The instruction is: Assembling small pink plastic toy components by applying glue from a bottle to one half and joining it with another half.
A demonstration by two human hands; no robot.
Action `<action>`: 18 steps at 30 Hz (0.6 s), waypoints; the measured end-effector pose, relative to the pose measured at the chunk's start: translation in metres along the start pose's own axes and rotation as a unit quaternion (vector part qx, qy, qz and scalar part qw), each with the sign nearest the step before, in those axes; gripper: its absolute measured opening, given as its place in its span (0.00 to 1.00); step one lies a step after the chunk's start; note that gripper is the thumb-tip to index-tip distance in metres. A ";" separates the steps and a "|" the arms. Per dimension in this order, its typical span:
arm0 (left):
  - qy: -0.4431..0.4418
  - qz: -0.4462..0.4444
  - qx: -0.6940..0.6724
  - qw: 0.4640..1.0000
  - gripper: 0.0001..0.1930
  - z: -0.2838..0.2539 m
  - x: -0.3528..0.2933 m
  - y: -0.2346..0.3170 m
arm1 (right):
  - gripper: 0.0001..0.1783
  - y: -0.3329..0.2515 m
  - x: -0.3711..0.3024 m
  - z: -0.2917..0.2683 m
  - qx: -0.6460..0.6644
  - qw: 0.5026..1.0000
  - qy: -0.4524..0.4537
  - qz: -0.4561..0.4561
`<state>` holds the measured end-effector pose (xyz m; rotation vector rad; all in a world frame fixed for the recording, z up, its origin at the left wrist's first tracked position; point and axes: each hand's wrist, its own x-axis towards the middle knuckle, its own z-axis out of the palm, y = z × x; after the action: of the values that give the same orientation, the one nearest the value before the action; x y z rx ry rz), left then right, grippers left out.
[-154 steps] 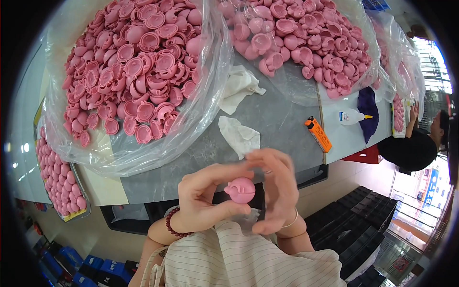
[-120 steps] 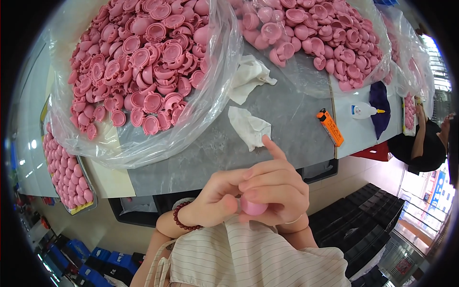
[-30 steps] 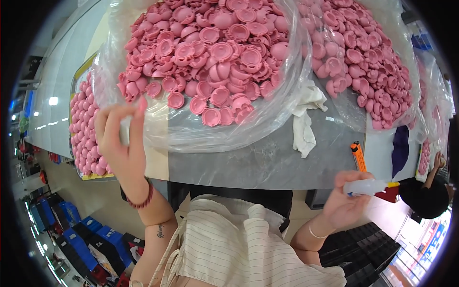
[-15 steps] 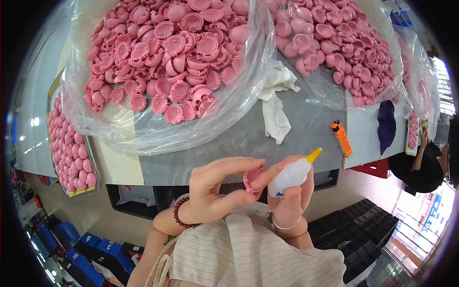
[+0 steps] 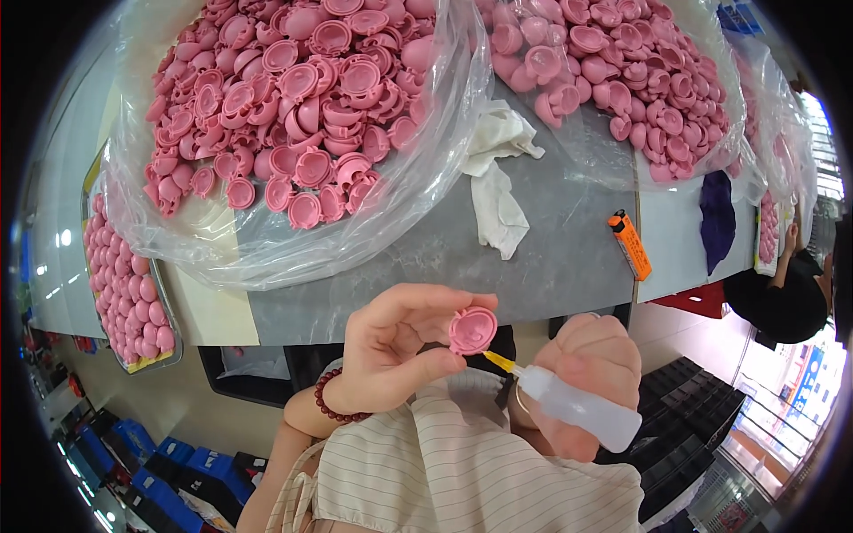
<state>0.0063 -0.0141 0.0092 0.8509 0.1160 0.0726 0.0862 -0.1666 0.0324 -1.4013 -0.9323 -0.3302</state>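
Note:
Between the thumb and fingers of my left hand (image 5: 397,345) is a pink half-shell (image 5: 473,331), its hollow side facing me. My right hand (image 5: 590,377) grips a white squeeze bottle (image 5: 577,410) with a yellow nozzle (image 5: 500,361). The bottle lies tilted, its nozzle pointing left toward the lower rim of the half-shell. Whether the nozzle touches the rim, I cannot tell. Both hands are held in front of the table's near edge, above my lap.
A clear plastic bag (image 5: 267,253) full of pink half-shells lies open ahead, with another heap (image 5: 657,107) at the right. A white cloth (image 5: 498,209), an orange lighter-shaped object (image 5: 630,245) and a purple cloth (image 5: 717,222) lie on the table (image 5: 391,266). A tray of pink balls (image 5: 124,293) stands left; a person (image 5: 777,298) sits far right.
My right hand has moved right and turned the bottle, so the nozzle now points left at the half-shell. The left hand has tilted the half-shell so its hollow faces me.

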 end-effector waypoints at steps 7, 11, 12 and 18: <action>-0.005 -0.016 -0.012 1.000 0.24 -0.001 0.001 0.000 | 0.29 -0.005 0.003 0.008 -0.039 0.999 -0.010 0.031; -0.005 -0.014 -0.015 1.000 0.24 -0.002 0.001 -0.001 | 0.28 -0.003 0.001 0.008 -0.053 0.998 -0.014 0.029; -0.010 -0.007 -0.012 1.000 0.24 -0.002 0.001 -0.001 | 0.28 -0.003 0.002 0.007 -0.042 0.999 -0.003 0.025; -0.020 -0.007 -0.005 1.000 0.24 -0.001 0.002 0.001 | 0.31 0.006 0.003 0.012 -0.061 0.998 0.011 -0.003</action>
<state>0.0078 -0.0125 0.0096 0.8409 0.0845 0.0443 0.0879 -0.1537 0.0295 -1.5035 -0.9100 -0.4119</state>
